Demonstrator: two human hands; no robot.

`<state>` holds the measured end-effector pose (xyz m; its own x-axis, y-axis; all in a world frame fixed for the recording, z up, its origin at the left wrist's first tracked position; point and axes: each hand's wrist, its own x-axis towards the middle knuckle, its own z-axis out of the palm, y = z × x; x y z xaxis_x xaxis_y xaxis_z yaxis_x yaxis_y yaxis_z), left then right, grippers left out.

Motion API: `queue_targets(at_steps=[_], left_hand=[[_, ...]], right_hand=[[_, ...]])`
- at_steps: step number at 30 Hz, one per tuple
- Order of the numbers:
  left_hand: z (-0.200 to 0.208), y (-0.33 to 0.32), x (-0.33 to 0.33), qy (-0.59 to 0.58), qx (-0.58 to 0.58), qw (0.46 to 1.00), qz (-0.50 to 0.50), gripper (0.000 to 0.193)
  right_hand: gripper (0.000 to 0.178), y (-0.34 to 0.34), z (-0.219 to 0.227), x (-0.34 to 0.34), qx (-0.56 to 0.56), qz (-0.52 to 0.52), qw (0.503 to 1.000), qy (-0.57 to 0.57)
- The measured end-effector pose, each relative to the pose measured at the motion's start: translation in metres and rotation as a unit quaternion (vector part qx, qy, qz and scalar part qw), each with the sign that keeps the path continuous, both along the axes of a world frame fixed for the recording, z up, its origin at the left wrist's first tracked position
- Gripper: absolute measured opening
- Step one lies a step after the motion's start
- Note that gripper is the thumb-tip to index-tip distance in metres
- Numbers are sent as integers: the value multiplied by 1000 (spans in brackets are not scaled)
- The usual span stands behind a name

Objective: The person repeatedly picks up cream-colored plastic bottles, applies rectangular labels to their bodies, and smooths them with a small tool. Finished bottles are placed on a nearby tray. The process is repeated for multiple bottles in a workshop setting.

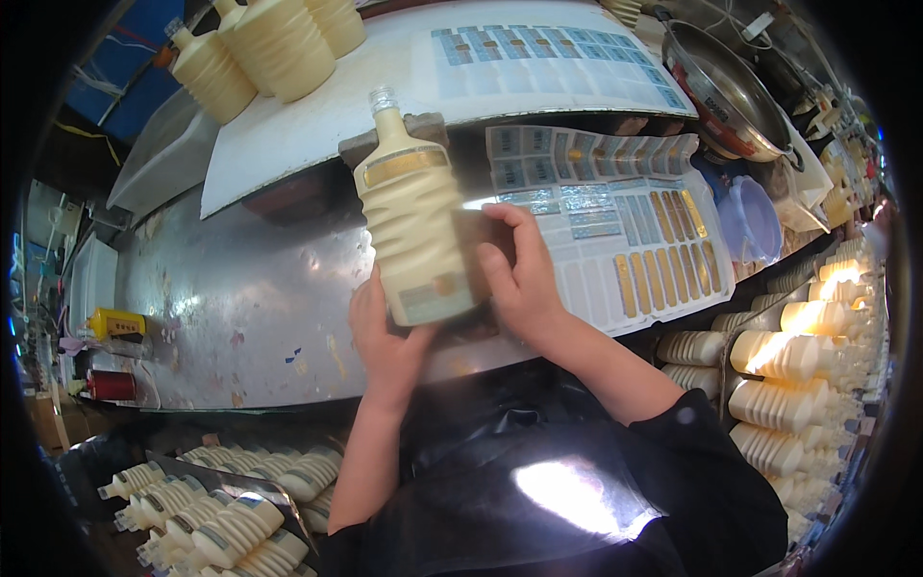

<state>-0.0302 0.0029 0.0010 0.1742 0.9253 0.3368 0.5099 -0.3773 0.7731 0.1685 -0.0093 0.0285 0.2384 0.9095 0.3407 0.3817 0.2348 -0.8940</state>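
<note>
A cream-coloured bottle (413, 226) with wavy ridged sides lies neck-away in front of me. Its clear threaded neck rests at a brown notched block (358, 147). A gold label crosses its shoulder, and a pale greyish label sits near its base. My left hand (385, 332) cups the base end from the left and below, fingers closed round it. Beside the bottle's right flank, my right hand (519, 274) pinches a dark, blurred flat piece (471, 240) whose kind I cannot make out. Whether that piece touches the bottle is unclear.
Label sheets (663, 279) with gold and blue strips lie to the right; another sheet (558, 58) is on the white board. Several bottles (288, 58) stand far left. A metal pan (726, 91), purple basin (750, 221) and yellow container (115, 323) flank the metal table. Stacked bottles (231, 529) sit below.
</note>
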Motion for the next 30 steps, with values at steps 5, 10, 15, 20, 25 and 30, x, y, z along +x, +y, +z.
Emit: queue_targets(at_steps=[5,10,15,20,25,30], left_hand=[[-3,5,-2,-4,-7,1000,-26,82],[0,6,-4,-29,-39,998,-30,69],[-7,12,1,-58,-70,995,-42,63],[7,10,0,-60,-69,995,-45,67],[25,0,2,85,128,988,4,60],[4,0,8,1,124,992,-39,73]], right_hand=[[41,2,-26,14,16,-58,997,-41],[41,0,-9,11,-2,-37,999,25],[38,7,-29,12,-9,-75,997,-8],[38,-4,12,9,65,-56,988,-130],[29,-27,51,-25,231,93,927,-282],[39,-26,68,-26,162,208,935,-239]])
